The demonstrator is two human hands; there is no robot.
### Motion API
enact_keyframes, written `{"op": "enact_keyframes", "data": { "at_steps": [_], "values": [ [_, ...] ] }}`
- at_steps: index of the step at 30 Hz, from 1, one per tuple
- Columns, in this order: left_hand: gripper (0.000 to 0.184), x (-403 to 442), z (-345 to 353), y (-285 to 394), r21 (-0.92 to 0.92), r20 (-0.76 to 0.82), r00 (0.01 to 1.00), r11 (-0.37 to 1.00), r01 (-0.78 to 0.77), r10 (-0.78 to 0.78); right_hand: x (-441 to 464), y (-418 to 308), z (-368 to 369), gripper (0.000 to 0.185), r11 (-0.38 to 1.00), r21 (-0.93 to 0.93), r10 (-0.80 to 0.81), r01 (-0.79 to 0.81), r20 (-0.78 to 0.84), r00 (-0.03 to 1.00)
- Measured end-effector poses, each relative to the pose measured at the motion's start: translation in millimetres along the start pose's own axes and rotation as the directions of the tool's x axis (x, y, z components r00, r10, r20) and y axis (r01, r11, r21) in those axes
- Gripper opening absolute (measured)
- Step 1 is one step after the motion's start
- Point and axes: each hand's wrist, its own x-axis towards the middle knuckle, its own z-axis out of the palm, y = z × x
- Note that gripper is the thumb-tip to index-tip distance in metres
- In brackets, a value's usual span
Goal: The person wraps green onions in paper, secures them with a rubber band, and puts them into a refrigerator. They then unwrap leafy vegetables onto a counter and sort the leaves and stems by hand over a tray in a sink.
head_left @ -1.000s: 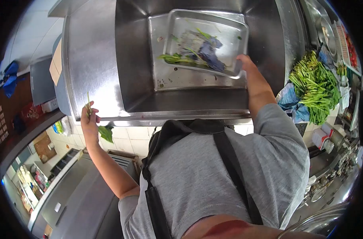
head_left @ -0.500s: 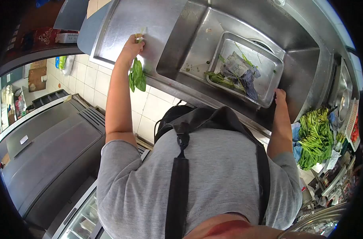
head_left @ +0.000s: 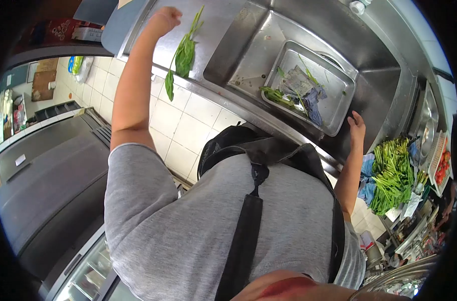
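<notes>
"What's on the left?"
"The left hand (head_left: 166, 20), fingers loosely bent, gripping nothing. Just beside it, the leafy stem (head_left: 184, 52) crosses the counter's (head_left: 218, 25) front edge, its lowest leaf beyond; I can't tell whether it touches the metal."
"Any room?"
"Bare steel between stem and sink (head_left: 233, 50), then open sink floor before the tray (head_left: 338, 106)."
"What's in that?"
"A crumpled grey-purple bundle (head_left: 301, 85) and green stalks (head_left: 277, 95), some poking over the left rim."
"And the right hand (head_left: 356, 125)?"
"Empty, fingers parted, near the tray's corner. Farther right, piled greens (head_left: 394, 175), then a pale basket (head_left: 432, 161) holding red things (head_left: 443, 168)."
</notes>
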Motion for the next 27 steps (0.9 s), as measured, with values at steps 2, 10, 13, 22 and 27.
{"op": "enact_keyframes", "data": {
  "at_steps": [2, 10, 13, 22, 27],
  "values": [
    [0.031, -39, -20, 13, 0.179, 0.250, 0.966, 0.984, 0.016, -0.061, -11, 0, -8, 0.042, 0.999, 0.034, 0.015, -0.014, -0.018, 1.000],
    [0.013, -90, 4, 1, -0.123, 0.258, 0.908, 0.921, 0.369, -0.330, -40, -12, -16, 0.041, 0.999, 0.015, -0.041, 0.041, 0.011, 0.999],
    [0.017, -73, -9, 20, -0.166, 0.114, 0.933, 0.919, 0.357, -0.341, -47, -24, -14, 0.039, 0.997, -0.021, -0.073, 0.074, 0.027, 0.997],
    [0.036, -47, 17, 70, 0.074, 0.001, 0.955, 0.952, 0.296, -0.296, -67, -29, -12, 0.033, 0.985, -0.084, -0.151, 0.150, -0.007, 0.989],
    [0.023, -40, 38, 42, -0.018, -0.078, 0.957, 0.960, 0.278, -0.279, -71, -29, -22, 0.033, 0.988, -0.111, -0.116, 0.111, -0.037, 0.993]
  ]
}}
